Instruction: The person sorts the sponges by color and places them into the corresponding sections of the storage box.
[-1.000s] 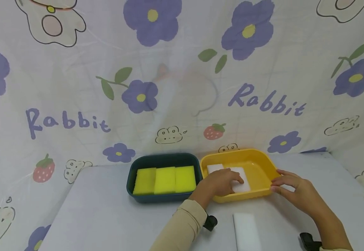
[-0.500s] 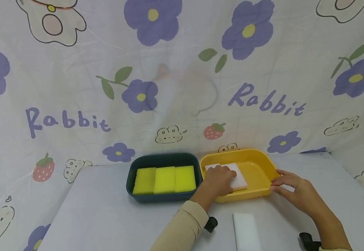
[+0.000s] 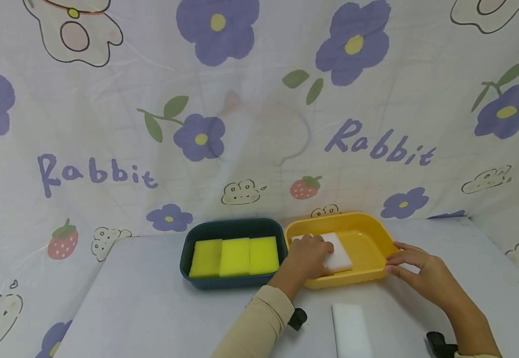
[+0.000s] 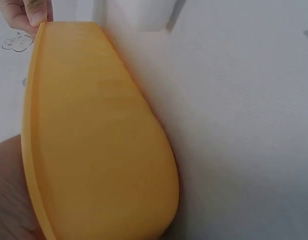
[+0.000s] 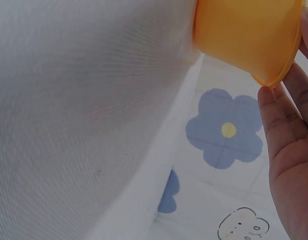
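In the head view, a yellow tray (image 3: 367,251) holds white sponges at its left end. My left hand (image 3: 308,256) reaches over its near wall and grips a white sponge (image 3: 341,253), fingers at the far side and thumb at the near side. Another white sponge (image 3: 299,237) shows only as a sliver behind the knuckles. At the tray's right end, my right hand (image 3: 425,273) pinches the rim between thumb and fingers. The right wrist view shows those fingertips (image 5: 266,95) at the yellow lip. From the left wrist, the tray's outer wall (image 4: 99,130) covers most of the hand.
A dark green tray (image 3: 232,283) with three yellow sponges (image 3: 235,257) side by side stands against the yellow tray's left. A white block (image 3: 351,328) lies on the white table (image 3: 152,308) in front. Behind hangs a patterned cloth (image 3: 259,164).
The gripped white sponge has shifted left within the yellow tray, up against the other one, and turned slightly. My left hand moved with it; the right hand has stayed at the rim.
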`<state>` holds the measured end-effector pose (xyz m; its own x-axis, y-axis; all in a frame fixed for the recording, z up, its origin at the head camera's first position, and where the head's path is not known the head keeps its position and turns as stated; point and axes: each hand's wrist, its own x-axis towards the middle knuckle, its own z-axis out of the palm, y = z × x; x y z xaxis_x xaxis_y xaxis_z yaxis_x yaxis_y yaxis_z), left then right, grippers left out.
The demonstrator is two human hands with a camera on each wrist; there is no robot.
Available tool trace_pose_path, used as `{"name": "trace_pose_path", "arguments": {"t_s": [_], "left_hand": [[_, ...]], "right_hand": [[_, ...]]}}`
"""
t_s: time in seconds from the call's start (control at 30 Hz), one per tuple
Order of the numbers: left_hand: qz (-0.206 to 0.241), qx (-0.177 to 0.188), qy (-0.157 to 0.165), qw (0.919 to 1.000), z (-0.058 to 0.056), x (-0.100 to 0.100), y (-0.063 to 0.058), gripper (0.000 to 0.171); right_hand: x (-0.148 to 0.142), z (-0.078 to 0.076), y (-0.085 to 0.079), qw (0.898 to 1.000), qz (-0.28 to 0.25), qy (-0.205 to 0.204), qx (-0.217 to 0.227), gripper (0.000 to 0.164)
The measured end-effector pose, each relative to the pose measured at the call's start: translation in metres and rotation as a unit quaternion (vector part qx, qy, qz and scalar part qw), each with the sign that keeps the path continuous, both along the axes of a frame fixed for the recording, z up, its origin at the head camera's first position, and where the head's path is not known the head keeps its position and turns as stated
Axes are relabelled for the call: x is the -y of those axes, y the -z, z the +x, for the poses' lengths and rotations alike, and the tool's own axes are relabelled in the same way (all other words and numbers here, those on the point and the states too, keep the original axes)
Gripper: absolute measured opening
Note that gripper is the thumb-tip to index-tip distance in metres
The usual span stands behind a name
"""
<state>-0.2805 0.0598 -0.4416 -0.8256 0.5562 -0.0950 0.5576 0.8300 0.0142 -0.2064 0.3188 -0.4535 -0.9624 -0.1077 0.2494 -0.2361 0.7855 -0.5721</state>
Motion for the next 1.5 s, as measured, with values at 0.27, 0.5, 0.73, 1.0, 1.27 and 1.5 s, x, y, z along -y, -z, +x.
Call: {"name": "trace_pose_path", "arguments": {"t_s": [0.27, 0.5, 0.73, 1.0, 1.27, 1.5], "left_hand": [[-0.022, 0.008, -0.014, 0.9996, 0.002, 0.000, -0.007, 0.045], [-0.053, 0.023, -0.024, 0.9981, 0.006, 0.000, -0.017, 0.042], [0.049, 0.012, 0.029, 0.9983, 0.014, 0.004, -0.022, 0.035], [0.163, 0.015, 0.117, 0.9795, 0.048, 0.008, -0.030, 0.035], [0.174, 0.077, 0.192, 0.9627, 0.085, 0.018, -0.024, 0.040], [0.091, 0.070, 0.228, 0.9670, 0.095, 0.022, 0.000, 0.073]], "right_hand": [[-0.001, -0.002, 0.000, 0.999, 0.001, -0.014, -0.033, 0.015], [-0.001, -0.002, -0.001, 0.999, 0.005, -0.012, -0.030, 0.015], [0.000, -0.001, 0.001, 1.000, 0.005, -0.008, -0.019, 0.015], [0.000, -0.001, 0.002, 1.000, 0.005, -0.010, -0.017, 0.013], [0.000, 0.000, 0.002, 1.000, 0.003, -0.008, -0.005, 0.014], [-0.002, 0.000, 0.004, 1.000, -0.008, -0.008, -0.006, 0.015]]}}
